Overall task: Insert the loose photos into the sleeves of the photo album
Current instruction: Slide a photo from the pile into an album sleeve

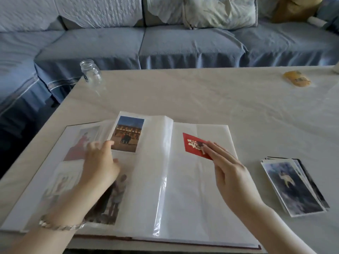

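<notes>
An open photo album [183,189] lies on the table in front of me. My left hand [100,164] holds the edge of a raised page [152,143] that carries a photo of people before a building [127,135] and a darker photo lower down. My right hand [227,173] lies on the right-hand page with straight fingers resting on a red photo [192,145]. A stack of loose photos [293,186] sits on the table to the right of the album.
A glass jar [91,72] stands at the table's far left corner. A yellow object [296,78] lies at the far right. A blue sofa [165,43] with cushions runs behind the white-covered table [201,92].
</notes>
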The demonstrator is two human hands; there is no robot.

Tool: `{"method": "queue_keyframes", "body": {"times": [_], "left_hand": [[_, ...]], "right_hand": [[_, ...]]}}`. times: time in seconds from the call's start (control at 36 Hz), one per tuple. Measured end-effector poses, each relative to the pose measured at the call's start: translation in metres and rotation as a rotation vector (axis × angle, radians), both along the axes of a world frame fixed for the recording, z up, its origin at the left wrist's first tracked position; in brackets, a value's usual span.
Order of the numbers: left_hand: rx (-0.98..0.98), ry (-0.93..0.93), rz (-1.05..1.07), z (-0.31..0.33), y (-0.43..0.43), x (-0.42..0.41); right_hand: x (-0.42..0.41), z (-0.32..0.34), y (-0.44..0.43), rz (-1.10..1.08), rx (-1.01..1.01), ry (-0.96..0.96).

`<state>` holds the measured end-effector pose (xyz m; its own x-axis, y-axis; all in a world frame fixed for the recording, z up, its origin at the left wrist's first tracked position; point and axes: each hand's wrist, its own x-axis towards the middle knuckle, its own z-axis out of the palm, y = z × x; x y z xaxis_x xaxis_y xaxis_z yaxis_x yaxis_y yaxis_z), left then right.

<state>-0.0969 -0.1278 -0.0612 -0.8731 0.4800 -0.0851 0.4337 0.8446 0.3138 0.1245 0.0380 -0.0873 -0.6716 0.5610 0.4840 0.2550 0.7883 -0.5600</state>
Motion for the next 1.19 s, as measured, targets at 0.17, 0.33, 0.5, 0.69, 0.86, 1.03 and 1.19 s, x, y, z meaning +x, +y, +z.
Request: {"method": "queue_keyframes", "body": {"times": [0.17,0.33,0.5,0.69,0.86,1.03,1.19], "left_hand": [[0.533,-0.076,-0.227,-0.005,0.017,0.037],[0.804,-0.847,-0.355,0.012,0.049,0.083],[0.896,-0.84,-0.119,0.001,0.071,0.089],[0.58,-0.244,-0.108,-0.002,0.098,0.056],[0.251,0.038,-0.236,-0.001,0.127,0.045],[0.276,0.022,-0.227,-0.014,0.146,0.043],[0.212,0.008,-0.269,-0.025,0.149,0.043]], "right_hand": [[-0.034,0.002,-0.03,0.044,-0.185,0.036],[-0.045,0.009,-0.042,0.133,-0.27,0.05],[-0.033,0.015,-0.03,0.16,-0.358,-0.043],[-0.006,-0.01,0.012,-0.086,-0.248,-0.35],[0.003,-0.037,0.034,-0.105,-0.112,-0.678],[0.017,-0.044,0.028,-0.197,-0.166,-0.578],[0.015,-0.054,0.025,-0.23,-0.18,-0.479]]}}
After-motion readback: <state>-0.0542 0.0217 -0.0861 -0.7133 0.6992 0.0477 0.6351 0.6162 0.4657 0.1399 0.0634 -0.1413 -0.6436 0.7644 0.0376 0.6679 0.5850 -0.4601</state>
